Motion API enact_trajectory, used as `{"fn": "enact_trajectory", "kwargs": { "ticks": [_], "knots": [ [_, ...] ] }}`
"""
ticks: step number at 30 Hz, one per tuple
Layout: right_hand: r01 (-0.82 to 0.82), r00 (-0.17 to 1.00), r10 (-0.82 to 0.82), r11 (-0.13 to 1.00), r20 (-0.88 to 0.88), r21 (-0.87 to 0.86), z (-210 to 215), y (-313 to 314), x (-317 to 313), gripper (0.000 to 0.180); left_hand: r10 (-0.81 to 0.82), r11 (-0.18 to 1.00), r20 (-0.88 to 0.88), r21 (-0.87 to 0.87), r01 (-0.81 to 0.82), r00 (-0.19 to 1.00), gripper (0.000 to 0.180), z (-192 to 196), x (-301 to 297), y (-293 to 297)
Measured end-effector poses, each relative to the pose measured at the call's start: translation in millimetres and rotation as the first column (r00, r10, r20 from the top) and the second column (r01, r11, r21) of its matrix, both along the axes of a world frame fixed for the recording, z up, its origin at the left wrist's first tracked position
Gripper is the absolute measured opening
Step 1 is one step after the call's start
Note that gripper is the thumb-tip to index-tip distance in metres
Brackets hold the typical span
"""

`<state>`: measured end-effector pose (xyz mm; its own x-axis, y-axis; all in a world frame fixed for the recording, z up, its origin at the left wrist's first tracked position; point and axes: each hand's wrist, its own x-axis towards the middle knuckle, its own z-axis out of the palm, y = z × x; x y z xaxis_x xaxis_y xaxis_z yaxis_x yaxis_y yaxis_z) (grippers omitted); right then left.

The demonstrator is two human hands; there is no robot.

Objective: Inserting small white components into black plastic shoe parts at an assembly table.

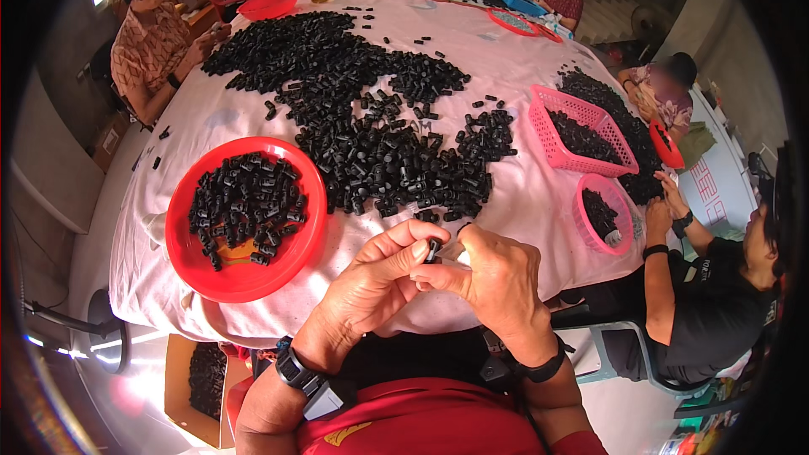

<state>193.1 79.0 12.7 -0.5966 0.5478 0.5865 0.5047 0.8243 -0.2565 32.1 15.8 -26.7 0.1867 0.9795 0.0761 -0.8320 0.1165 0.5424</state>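
Note:
My left hand (pixel 371 282) and my right hand (pixel 497 282) meet at the table's near edge. Between their fingertips they pinch one small black cylindrical piece (pixel 432 249). My right hand also seems to hold a small pale item, too hidden to identify. Just to the left sits a round red tray (pixel 181 261) holding several of the same black pieces. A large heap of black pieces (pixel 371 126) spreads over the pink tablecloth (pixel 522 194) beyond my hands.
A pink rectangular basket (pixel 552 147) and a round pink basket (pixel 583 227) with black pieces stand at right. Other people sit around the table at left, far right and back. A cardboard box (pixel 181 379) of pieces sits on the floor. More red trays lie far back.

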Motion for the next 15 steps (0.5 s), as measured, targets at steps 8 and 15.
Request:
{"fn": "enact_trajectory", "kwargs": {
  "ticks": [8, 15],
  "knots": [
    [-0.040, 0.999, 0.041, 0.997, -0.024, 0.061, -5.0, -0.3, -5.3, 0.055, 0.046, 0.998, 0.001, -0.048, -0.046, 0.999, 0.024, 5.6, 1.6, -1.8],
    [-0.016, 0.999, 0.017, 0.999, -0.048, 0.031, 3.6, -3.0, -0.7, 0.057, -0.016, 1.000, 0.013, 0.001, 0.016, 1.000, 0.025, 0.7, -1.7, -3.1]
  ]
}}
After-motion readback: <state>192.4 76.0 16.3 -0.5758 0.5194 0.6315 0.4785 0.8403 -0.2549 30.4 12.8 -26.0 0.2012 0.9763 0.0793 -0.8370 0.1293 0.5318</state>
